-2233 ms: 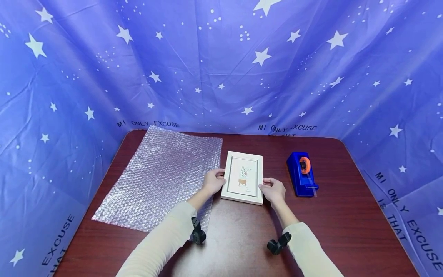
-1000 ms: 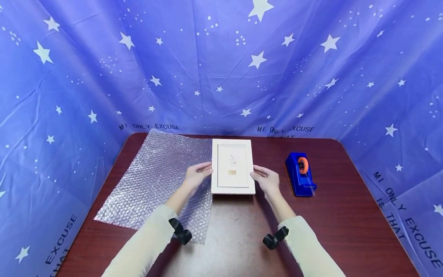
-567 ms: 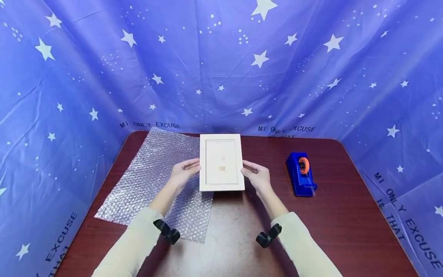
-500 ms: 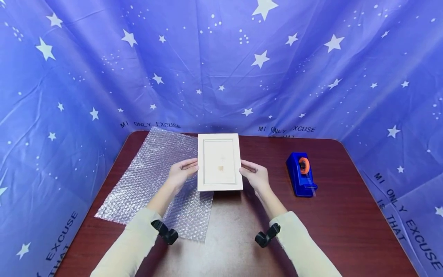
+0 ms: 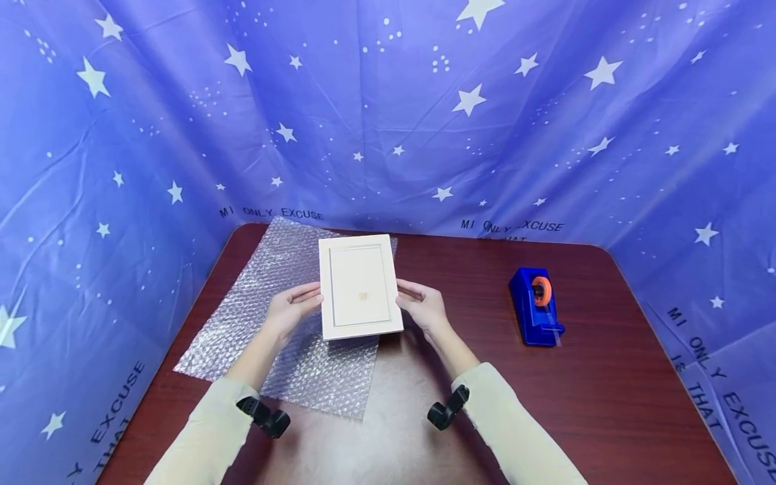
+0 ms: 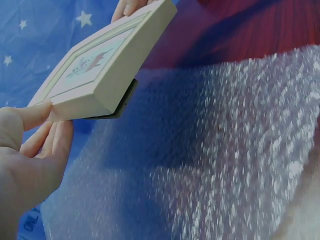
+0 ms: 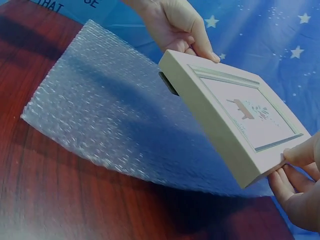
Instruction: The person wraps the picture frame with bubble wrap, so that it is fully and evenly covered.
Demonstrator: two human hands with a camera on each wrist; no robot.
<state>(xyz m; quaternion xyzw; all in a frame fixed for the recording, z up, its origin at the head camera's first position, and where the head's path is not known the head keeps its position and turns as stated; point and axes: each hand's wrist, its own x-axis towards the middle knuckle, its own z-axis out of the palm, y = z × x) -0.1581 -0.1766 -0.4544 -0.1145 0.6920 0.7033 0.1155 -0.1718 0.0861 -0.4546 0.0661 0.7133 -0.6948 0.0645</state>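
Note:
A cream picture frame (image 5: 358, 269) with a potted-plant print is held in the air, tilted, above the right part of the bubble wrap sheet (image 5: 242, 337). My left hand (image 5: 291, 311) pinches its left edge, thumb on the front and fingers behind, as the left wrist view shows. On the opposite edge my right hand (image 5: 424, 308) grips it the same way; the right wrist view shows that thumb (image 7: 300, 152) on the front. A dark piece (image 6: 122, 102) sticks out at the frame's back. Glare washes out most of the print in the head view.
A blue tape dispenser (image 5: 533, 310) with an orange roll stands on the right of the dark red wooden table (image 5: 606, 377). Blue star-printed curtains (image 5: 388, 135) enclose the table's back and sides.
Both hands have lifted the picture frame off the table and carried it left, from beside the bubble wrap to above it. The frame now tilts slightly. The tape dispenser and bubble wrap stay put.

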